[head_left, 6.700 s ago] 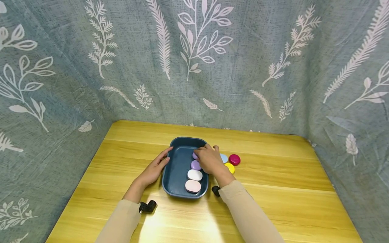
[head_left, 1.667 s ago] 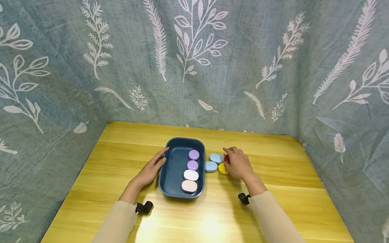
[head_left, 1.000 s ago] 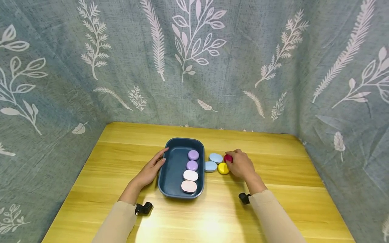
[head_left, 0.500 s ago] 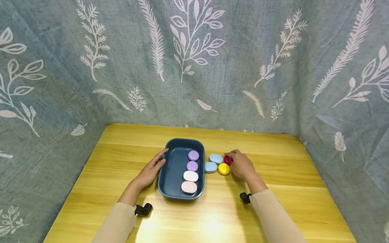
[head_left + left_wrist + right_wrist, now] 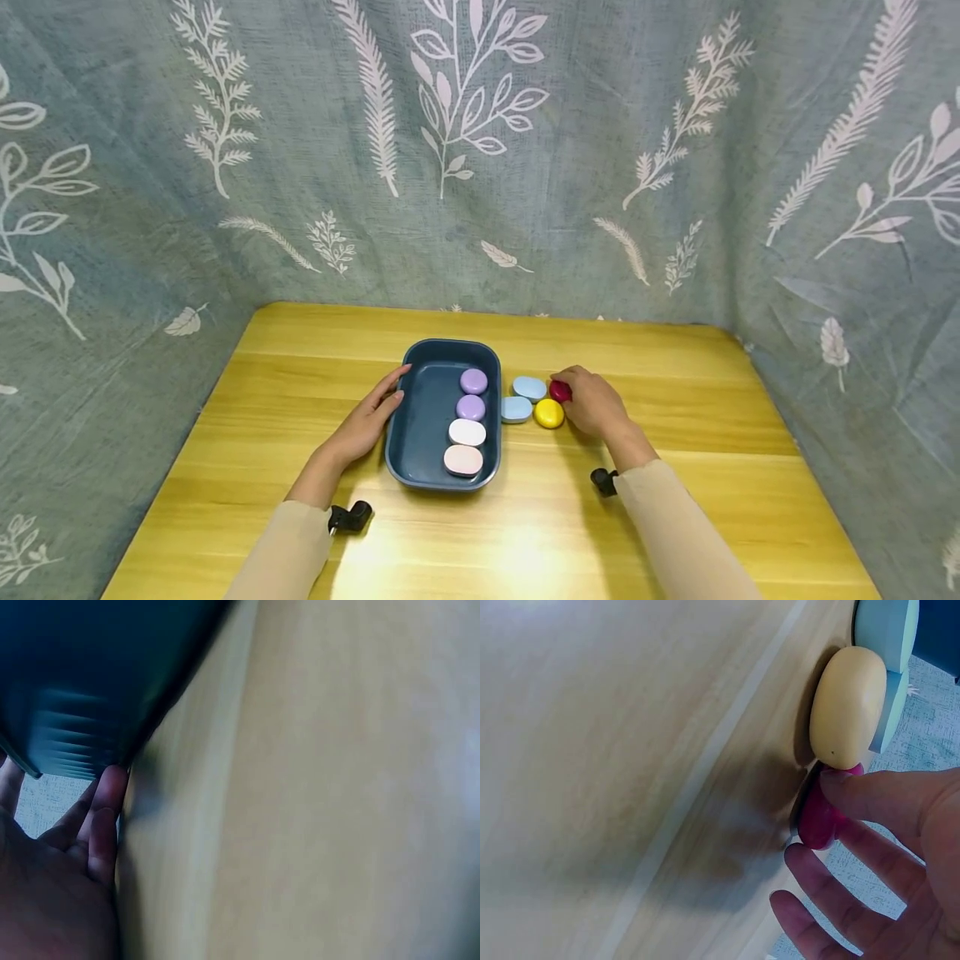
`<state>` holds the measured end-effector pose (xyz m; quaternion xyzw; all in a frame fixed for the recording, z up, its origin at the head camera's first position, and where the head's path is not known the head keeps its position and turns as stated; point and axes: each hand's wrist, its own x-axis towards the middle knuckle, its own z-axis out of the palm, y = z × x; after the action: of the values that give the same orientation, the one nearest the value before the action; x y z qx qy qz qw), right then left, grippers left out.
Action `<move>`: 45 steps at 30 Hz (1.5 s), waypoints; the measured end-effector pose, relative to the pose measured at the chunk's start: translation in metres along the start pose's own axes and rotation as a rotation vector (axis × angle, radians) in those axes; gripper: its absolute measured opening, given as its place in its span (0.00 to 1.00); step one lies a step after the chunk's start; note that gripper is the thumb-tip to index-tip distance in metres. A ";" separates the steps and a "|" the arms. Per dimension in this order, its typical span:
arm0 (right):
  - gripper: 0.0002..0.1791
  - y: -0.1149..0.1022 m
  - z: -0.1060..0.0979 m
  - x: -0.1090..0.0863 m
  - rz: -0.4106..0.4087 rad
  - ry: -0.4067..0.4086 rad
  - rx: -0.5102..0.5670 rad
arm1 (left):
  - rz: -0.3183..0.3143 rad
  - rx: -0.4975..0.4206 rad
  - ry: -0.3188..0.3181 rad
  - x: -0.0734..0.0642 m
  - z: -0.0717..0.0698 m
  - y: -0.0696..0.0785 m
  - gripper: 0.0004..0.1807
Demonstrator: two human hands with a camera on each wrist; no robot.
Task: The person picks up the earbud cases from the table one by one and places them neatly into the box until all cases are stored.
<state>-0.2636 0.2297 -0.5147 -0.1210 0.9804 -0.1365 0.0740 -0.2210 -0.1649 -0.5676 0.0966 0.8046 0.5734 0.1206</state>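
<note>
My left hand point(image 5: 366, 426) rests along the left wall of a dark blue rounded tray point(image 5: 405, 462), fingers fairly straight; the left wrist view shows its fingertips against the tray's outside. Inside, along the right side, lie two round purple pieces point(image 5: 472, 382), an oval white piece point(image 5: 467, 432) and an oval pale pink piece point(image 5: 462, 460). Right of the tray, my right hand point(image 5: 596, 406) pinches a round crimson piece point(image 5: 821, 814) between thumb and finger, low at the table. A round yellow piece point(image 5: 847, 707) touches it, beside two oval light blue pieces point(image 5: 529, 388). All look smooth and domed.
The wooden table point(image 5: 360, 333) stretches around the tray, with a patterned grey-green cloth point(image 5: 330, 183) hanging behind and at both sides. A black wrist camera point(image 5: 351, 517) sits at the left wrist, another point(image 5: 602, 482) at the right.
My right hand has left the upper purple piece in the tray and moved right, to the crimson piece, which it now pinches. My left hand has stayed at the tray's left wall.
</note>
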 end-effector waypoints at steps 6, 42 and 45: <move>0.25 -0.001 -0.003 0.003 -0.005 -0.002 -0.009 | 0.015 -0.007 0.006 0.001 -0.002 0.002 0.26; 0.26 0.007 -0.004 0.000 -0.089 0.007 0.017 | -0.011 -0.057 -0.029 -0.011 -0.006 0.030 0.27; 0.26 0.004 -0.005 -0.001 -0.108 0.027 0.022 | -0.006 -0.069 -0.023 -0.012 -0.006 0.028 0.27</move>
<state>-0.2649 0.2351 -0.5114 -0.1710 0.9719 -0.1526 0.0544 -0.2111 -0.1643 -0.5379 0.0962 0.7832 0.5993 0.1347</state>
